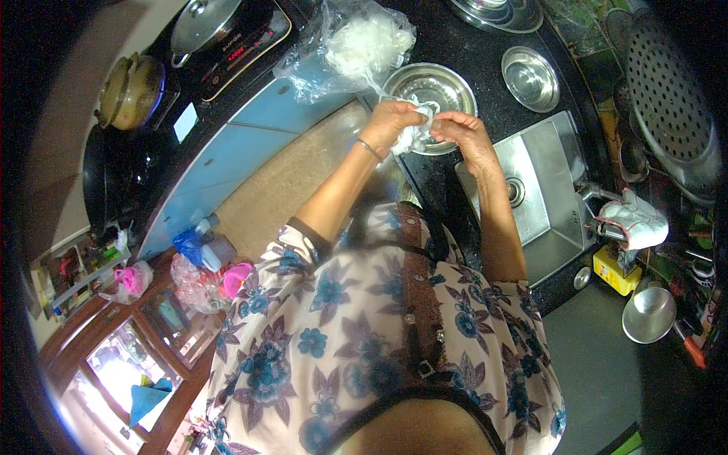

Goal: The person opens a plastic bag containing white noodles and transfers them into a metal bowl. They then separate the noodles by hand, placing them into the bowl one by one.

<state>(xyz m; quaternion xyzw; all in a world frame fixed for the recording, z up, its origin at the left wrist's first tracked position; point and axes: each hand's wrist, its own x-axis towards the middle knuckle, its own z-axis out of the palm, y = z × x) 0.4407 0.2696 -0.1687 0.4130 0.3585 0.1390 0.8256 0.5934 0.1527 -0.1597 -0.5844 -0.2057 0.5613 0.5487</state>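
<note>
Over a shiny stainless steel bowl (463, 88), both hands meet at a bunch of white noodle-like strands (410, 138). My left hand (392, 125) grips the bunch, with part of it hanging below the fingers. My right hand (466, 136) pinches at the strands from the other side, thumb against fingertips. Just beyond the left hand lies a clear plastic bag (310, 71) with a larger heap of white strands (369, 45). A few strands run from that heap towards my left hand. The bowl's near side is partly hidden by the hands.
A steel sink (560, 239) with a faucet (597, 190) lies to the right. Beyond it stand a small steel bowl (529, 79) and a wide steel basin (512, 20). An induction cooktop (244, 62) carries a lidded pot (205, 23) at far left. A perforated metal strainer (671, 96) hangs at right.
</note>
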